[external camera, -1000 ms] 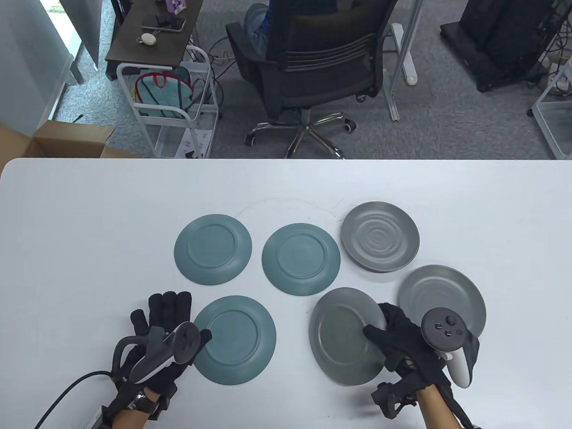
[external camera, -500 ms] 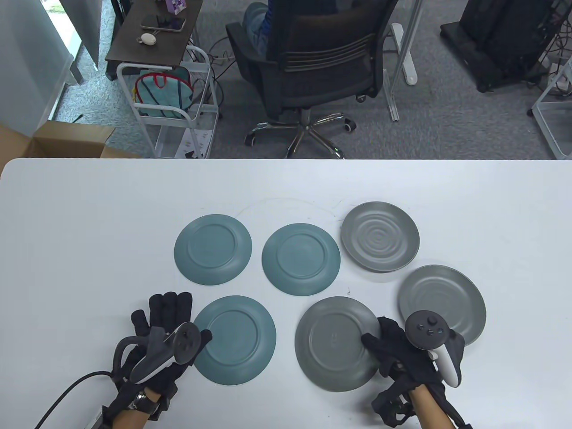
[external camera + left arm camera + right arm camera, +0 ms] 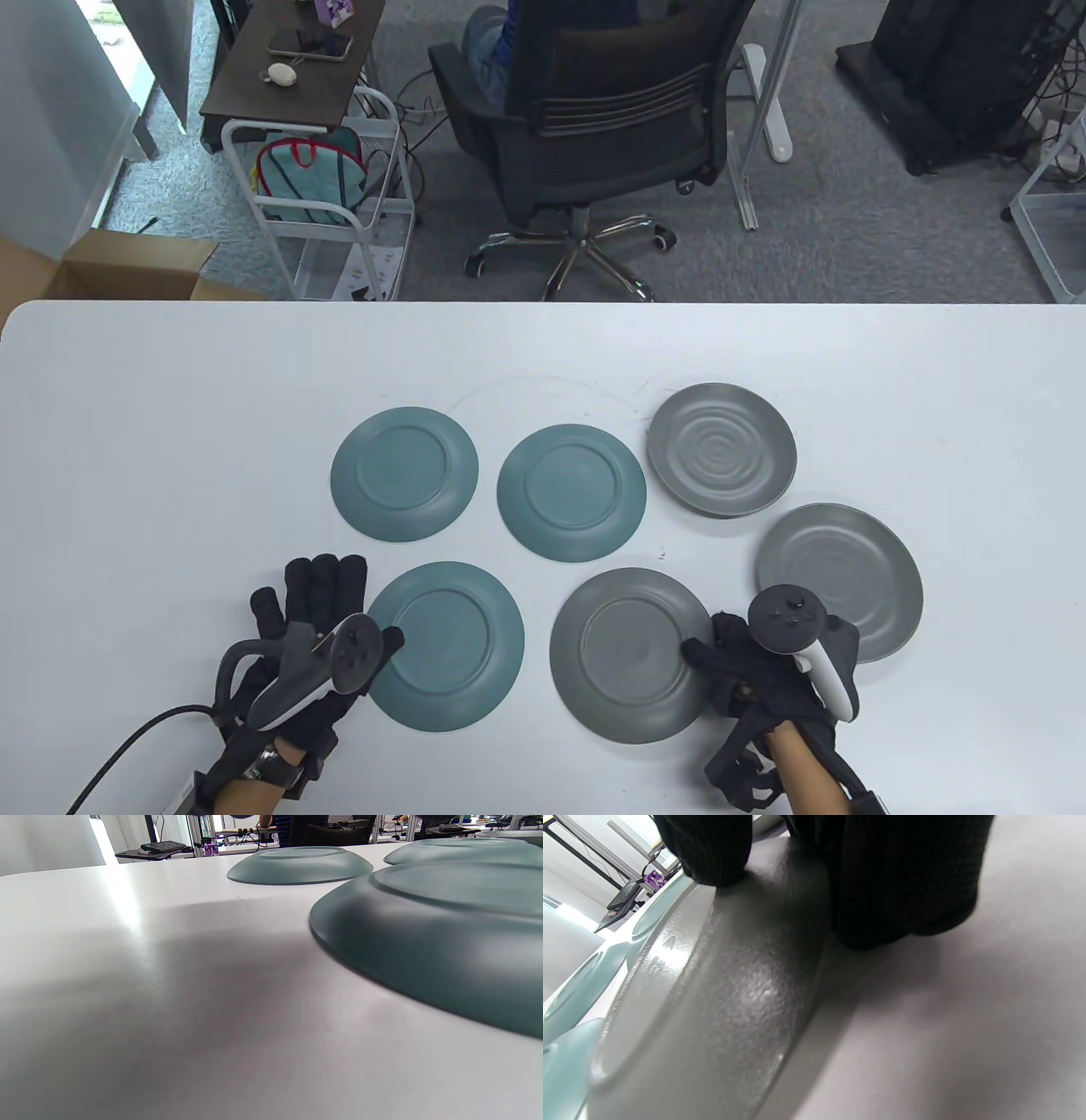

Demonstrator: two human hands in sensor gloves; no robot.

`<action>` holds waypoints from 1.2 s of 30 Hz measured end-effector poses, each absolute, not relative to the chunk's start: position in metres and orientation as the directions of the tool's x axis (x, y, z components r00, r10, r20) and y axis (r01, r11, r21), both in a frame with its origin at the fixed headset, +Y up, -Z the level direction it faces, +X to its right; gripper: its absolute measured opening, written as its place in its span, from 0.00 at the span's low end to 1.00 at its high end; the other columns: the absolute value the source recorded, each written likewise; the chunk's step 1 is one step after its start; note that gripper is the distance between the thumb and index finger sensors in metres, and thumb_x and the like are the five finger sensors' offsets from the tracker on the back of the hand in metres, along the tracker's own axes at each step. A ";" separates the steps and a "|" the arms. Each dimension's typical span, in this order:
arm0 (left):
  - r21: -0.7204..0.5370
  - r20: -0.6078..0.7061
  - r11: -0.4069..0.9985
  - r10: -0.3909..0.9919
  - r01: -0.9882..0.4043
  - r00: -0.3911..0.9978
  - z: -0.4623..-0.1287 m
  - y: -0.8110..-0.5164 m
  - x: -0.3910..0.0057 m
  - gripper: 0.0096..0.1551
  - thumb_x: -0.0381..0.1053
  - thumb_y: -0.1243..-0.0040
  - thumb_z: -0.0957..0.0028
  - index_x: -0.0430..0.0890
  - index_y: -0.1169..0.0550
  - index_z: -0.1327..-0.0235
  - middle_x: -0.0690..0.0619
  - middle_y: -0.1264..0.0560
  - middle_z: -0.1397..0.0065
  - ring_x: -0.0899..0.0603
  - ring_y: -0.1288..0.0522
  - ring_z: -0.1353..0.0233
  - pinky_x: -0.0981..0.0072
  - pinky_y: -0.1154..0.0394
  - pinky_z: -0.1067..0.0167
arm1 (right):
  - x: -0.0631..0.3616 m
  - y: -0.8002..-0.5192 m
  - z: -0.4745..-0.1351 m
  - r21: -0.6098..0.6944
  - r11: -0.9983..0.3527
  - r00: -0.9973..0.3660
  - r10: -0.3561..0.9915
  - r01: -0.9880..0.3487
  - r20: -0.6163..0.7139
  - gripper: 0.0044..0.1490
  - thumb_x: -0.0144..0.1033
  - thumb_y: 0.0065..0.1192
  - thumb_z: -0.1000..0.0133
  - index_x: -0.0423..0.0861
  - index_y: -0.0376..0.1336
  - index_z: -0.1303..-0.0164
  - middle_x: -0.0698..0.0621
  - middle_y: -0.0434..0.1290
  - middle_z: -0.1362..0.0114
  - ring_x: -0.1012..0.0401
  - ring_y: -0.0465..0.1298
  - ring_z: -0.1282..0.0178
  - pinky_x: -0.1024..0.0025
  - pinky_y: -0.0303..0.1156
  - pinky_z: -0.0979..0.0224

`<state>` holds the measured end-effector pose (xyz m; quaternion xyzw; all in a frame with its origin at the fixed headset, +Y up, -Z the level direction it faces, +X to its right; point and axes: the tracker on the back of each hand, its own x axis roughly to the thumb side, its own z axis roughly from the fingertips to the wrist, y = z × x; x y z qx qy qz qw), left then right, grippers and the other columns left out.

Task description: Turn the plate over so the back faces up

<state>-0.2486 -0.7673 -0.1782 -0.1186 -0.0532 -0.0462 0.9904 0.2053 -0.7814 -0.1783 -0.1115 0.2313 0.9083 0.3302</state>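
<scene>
Found near gray plate (image 3: 632, 654) flat on table (image 3: 170, 424), back up, foot ring showing, at low centre-right. Found right hand (image 3: 764, 671) at that plate's 3 o'clock rim, narrow, gripping the edge: thumb (image 3: 708, 853) pressed on the back, other fingers (image 3: 903, 878) curled down over the rim to the table. Judged this plate done, release pending. Noted two gray plates with spiral face up: right-side gray plate (image 3: 840, 577) just beside the right hand at its 1 o'clock, partly hidden by the tracker, and far gray plate (image 3: 721, 450) at its 12 o'clock, farther off. Round, so no long axis to line up with; picked nearest rim as the target, at roughly the 7 o'clock edge of the right-side plate. Judged right hand much nearer to both. Saw left hand (image 3: 310, 632) wide and flat on the table, holding nothing, fingers pointing to 12 o'clock, touching or just beside the 9 o'clock rim of a back-up teal plate (image 3: 445, 645), well apart from the face-up pair.
</scene>
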 end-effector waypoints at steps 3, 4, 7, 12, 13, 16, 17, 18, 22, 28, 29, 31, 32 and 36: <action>-0.232 0.116 0.967 -0.078 0.103 0.990 -0.178 -0.767 -0.248 0.55 0.76 0.63 0.41 0.44 0.56 0.12 0.37 0.52 0.13 0.26 0.50 0.12 0.24 0.50 0.25 | 0.203 -0.780 -0.180 0.358 -0.708 -0.792 0.510 -0.608 -0.337 0.46 0.45 0.60 0.44 0.28 0.53 0.27 0.38 0.73 0.38 0.46 0.79 0.49 0.60 0.80 0.51; -0.231 0.116 0.967 -0.078 0.103 0.990 -0.178 -0.767 -0.248 0.55 0.76 0.63 0.41 0.44 0.56 0.12 0.37 0.52 0.13 0.26 0.50 0.12 0.24 0.50 0.25 | 0.202 -0.780 -0.181 0.360 -0.710 -0.794 0.505 -0.605 -0.339 0.46 0.45 0.60 0.44 0.28 0.53 0.27 0.38 0.73 0.38 0.46 0.79 0.49 0.60 0.80 0.51; -0.233 0.116 0.967 -0.078 0.103 0.990 -0.178 -0.767 -0.248 0.55 0.76 0.63 0.41 0.44 0.56 0.12 0.37 0.52 0.13 0.26 0.50 0.12 0.24 0.50 0.25 | 0.199 -0.777 -0.183 0.384 -0.738 -0.830 0.459 -0.555 -0.317 0.46 0.46 0.60 0.44 0.28 0.53 0.27 0.37 0.73 0.38 0.45 0.79 0.49 0.60 0.80 0.51; -0.235 0.116 0.967 -0.079 0.104 0.990 -0.178 -0.767 -0.248 0.55 0.76 0.63 0.41 0.44 0.56 0.12 0.37 0.52 0.13 0.26 0.50 0.12 0.24 0.50 0.25 | 0.195 -0.775 -0.186 0.407 -0.764 -0.863 0.407 -0.501 -0.298 0.45 0.46 0.59 0.44 0.28 0.53 0.27 0.37 0.73 0.38 0.45 0.79 0.49 0.59 0.80 0.51; -0.235 0.116 0.966 -0.079 0.105 0.990 -0.178 -0.767 -0.248 0.55 0.76 0.64 0.41 0.44 0.56 0.12 0.37 0.52 0.13 0.26 0.50 0.12 0.24 0.50 0.25 | 0.195 -0.775 -0.187 0.410 -0.768 -0.868 0.400 -0.492 -0.294 0.45 0.46 0.59 0.44 0.28 0.54 0.27 0.37 0.74 0.38 0.45 0.79 0.49 0.60 0.80 0.51; -0.234 0.115 0.967 -0.080 0.105 0.990 -0.178 -0.767 -0.247 0.55 0.76 0.63 0.41 0.44 0.56 0.12 0.37 0.52 0.13 0.26 0.50 0.12 0.24 0.50 0.25 | 0.193 -0.774 -0.188 0.414 -0.784 -0.884 0.371 -0.463 -0.285 0.45 0.46 0.59 0.44 0.28 0.54 0.28 0.37 0.74 0.39 0.45 0.80 0.50 0.60 0.80 0.52; -0.234 0.115 0.967 -0.081 0.106 0.990 -0.178 -0.767 -0.247 0.55 0.76 0.63 0.41 0.44 0.56 0.12 0.37 0.52 0.13 0.26 0.50 0.12 0.24 0.50 0.25 | 0.193 -0.774 -0.188 0.417 -0.789 -0.890 0.361 -0.451 -0.278 0.45 0.47 0.59 0.44 0.28 0.54 0.28 0.37 0.74 0.39 0.45 0.80 0.50 0.60 0.80 0.52; -0.234 0.115 0.966 -0.081 0.106 0.990 -0.178 -0.767 -0.247 0.55 0.76 0.63 0.41 0.44 0.56 0.12 0.36 0.52 0.13 0.26 0.50 0.12 0.24 0.50 0.25 | 0.192 -0.774 -0.188 0.416 -0.795 -0.894 0.353 -0.441 -0.275 0.45 0.47 0.59 0.44 0.28 0.55 0.28 0.37 0.74 0.39 0.45 0.79 0.50 0.60 0.80 0.52; -0.245 0.117 0.964 -0.078 0.104 0.990 -0.177 -0.767 -0.247 0.55 0.76 0.63 0.41 0.44 0.56 0.12 0.37 0.52 0.13 0.26 0.50 0.12 0.24 0.50 0.25 | 0.188 -0.773 -0.189 0.413 -0.833 -0.926 0.288 -0.368 -0.244 0.44 0.47 0.57 0.43 0.29 0.55 0.29 0.37 0.74 0.40 0.46 0.80 0.50 0.60 0.80 0.52; -0.243 0.121 0.964 -0.080 0.107 0.990 -0.177 -0.767 -0.246 0.55 0.76 0.63 0.41 0.44 0.56 0.12 0.37 0.52 0.13 0.26 0.50 0.12 0.24 0.50 0.25 | 0.185 -0.772 -0.190 0.427 -0.834 -0.932 0.267 -0.350 -0.244 0.44 0.47 0.58 0.43 0.29 0.55 0.28 0.37 0.74 0.40 0.46 0.79 0.50 0.60 0.80 0.52; -0.243 0.120 0.964 -0.079 0.107 0.990 -0.177 -0.767 -0.246 0.55 0.76 0.63 0.41 0.44 0.56 0.12 0.37 0.52 0.13 0.26 0.50 0.12 0.24 0.50 0.25 | 0.185 -0.772 -0.190 0.428 -0.835 -0.933 0.263 -0.347 -0.244 0.44 0.47 0.58 0.43 0.29 0.55 0.28 0.37 0.74 0.40 0.45 0.79 0.50 0.60 0.80 0.52; -0.241 0.120 0.964 -0.080 0.108 0.989 -0.178 -0.766 -0.246 0.55 0.76 0.63 0.41 0.44 0.56 0.12 0.37 0.52 0.13 0.26 0.50 0.12 0.24 0.50 0.25 | 0.183 -0.771 -0.190 0.430 -0.839 -0.938 0.252 -0.334 -0.238 0.44 0.47 0.57 0.43 0.29 0.55 0.28 0.37 0.74 0.40 0.45 0.79 0.50 0.60 0.80 0.52; -0.242 0.120 0.964 -0.080 0.108 0.990 -0.178 -0.766 -0.246 0.55 0.76 0.63 0.41 0.44 0.56 0.12 0.37 0.52 0.13 0.26 0.50 0.12 0.24 0.50 0.25 | 0.183 -0.771 -0.190 0.431 -0.840 -0.939 0.249 -0.331 -0.236 0.44 0.47 0.57 0.43 0.29 0.55 0.28 0.37 0.74 0.40 0.45 0.79 0.50 0.60 0.80 0.52; -0.244 0.119 0.963 -0.082 0.109 0.990 -0.178 -0.766 -0.246 0.55 0.76 0.63 0.41 0.44 0.55 0.12 0.37 0.52 0.13 0.26 0.50 0.12 0.24 0.50 0.25 | 0.179 -0.770 -0.191 0.432 -0.861 -0.958 0.195 -0.270 -0.211 0.44 0.48 0.58 0.43 0.30 0.55 0.28 0.38 0.74 0.39 0.45 0.79 0.49 0.59 0.80 0.51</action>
